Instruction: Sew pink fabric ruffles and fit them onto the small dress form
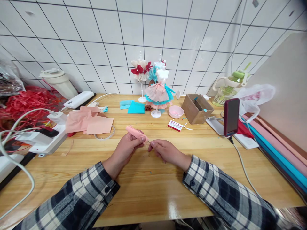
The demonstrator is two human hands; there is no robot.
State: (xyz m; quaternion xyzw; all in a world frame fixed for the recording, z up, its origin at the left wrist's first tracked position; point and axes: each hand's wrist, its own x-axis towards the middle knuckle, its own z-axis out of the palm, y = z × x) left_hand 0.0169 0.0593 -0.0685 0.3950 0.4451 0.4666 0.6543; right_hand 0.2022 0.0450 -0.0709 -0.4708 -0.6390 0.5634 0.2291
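Note:
A folded strip of pink crepe paper (133, 131) lies between the thumb and fingers of my left hand (128, 147), near the middle of the wooden table. Close to its right end my right hand (165, 150) pinches something thin and small, which I cannot make out. Beyond my hands stands a white mini mannequin (162, 76) in a pink and turquoise paper skirt (158, 94). Flat pink paper pieces (99, 125) rest on the left. Turquoise paper (136, 107) lies to the left of the mannequin's base.
A pink bowl (176, 111), cardboard box (198, 108) and labelled card (175, 126) are behind my right hand. A phone (231, 117) stands at right, beside paper rolls. A power strip (51, 140), cables and red strands (31, 103) occupy the left.

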